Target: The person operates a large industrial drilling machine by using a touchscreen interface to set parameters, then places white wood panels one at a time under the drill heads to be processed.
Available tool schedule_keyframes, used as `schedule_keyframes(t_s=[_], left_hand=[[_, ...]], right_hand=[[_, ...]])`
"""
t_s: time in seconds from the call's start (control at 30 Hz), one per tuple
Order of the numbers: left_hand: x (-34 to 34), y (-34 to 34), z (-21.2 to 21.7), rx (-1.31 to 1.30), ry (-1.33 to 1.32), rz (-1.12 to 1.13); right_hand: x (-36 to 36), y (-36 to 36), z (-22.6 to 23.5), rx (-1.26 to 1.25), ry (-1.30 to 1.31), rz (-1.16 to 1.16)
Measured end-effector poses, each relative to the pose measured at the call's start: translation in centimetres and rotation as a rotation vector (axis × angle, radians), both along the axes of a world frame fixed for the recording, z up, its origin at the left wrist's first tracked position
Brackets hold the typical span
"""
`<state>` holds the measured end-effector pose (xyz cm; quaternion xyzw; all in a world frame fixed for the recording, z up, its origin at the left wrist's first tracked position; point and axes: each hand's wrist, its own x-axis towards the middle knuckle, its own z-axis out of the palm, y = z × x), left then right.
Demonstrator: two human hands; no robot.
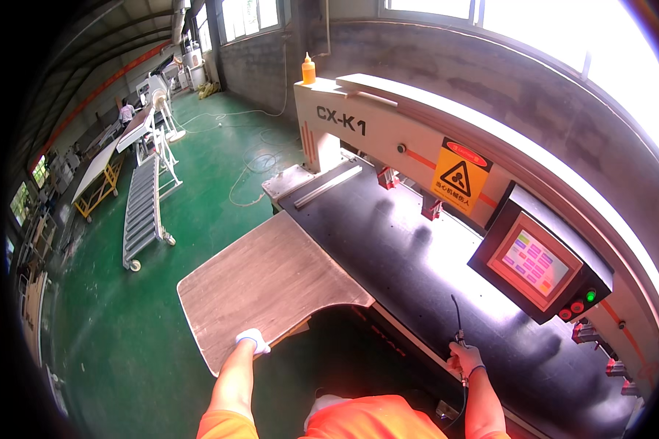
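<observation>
A brown wood-grain board (271,274) with rounded corners and a curved cut-out stands beside the machine's dark bed. My left hand (253,341), in a white glove, is closed over the board's near edge; its fingertips are partly hidden. My right hand (466,360), also gloved, grips what looks like an air blow gun (459,335) above the front edge of the black machine bed (410,256). A thin bent nozzle points away from me, and a dark hose (463,402) trails below the hand.
The machine's beam (388,121) spans the bed, carrying red clamps (431,209) and a control panel (538,260). An orange squeeze bottle (308,69) stands on it. A roller conveyor (143,208), a yellow-framed cart (99,183) and floor cables (260,162) lie left. A person (127,112) is far off.
</observation>
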<state>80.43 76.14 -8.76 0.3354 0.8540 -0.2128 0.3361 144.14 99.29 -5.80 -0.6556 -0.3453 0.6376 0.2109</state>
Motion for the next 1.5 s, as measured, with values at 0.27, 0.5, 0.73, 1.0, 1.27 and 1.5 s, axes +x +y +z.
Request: schedule_keyframes(t_s=[0.27, 0.5, 0.73, 1.0, 1.27, 1.5], left_hand=[[0.2, 0.1, 0.3, 0.008, 0.009, -0.004], [0.7, 0.4, 1.2, 0.003, 0.000, 0.012], [0.3, 0.1, 0.5, 0.008, 0.007, 0.006], [0.5, 0.3, 0.9, 0.007, 0.004, -0.005], [0.3, 0.2, 0.5, 0.007, 0.009, -0.004], [0.3, 0.1, 0.5, -0.001, 0.003, 0.007]], right_hand=[[0.1, 0.3, -0.2, 0.012, -0.076, 0.036], [0.3, 0.0, -0.9, 0.063, -0.031, -0.040], [0.0, 0.0, -0.8, 0.075, -0.061, -0.003], [0.3, -0.9, 0.0, 0.093, -0.030, -0.015], [1.8, -0.8, -1.8, 0.096, 0.084, -0.163], [1.2, -0.9, -1.3, 0.130, -0.026, -0.044]])
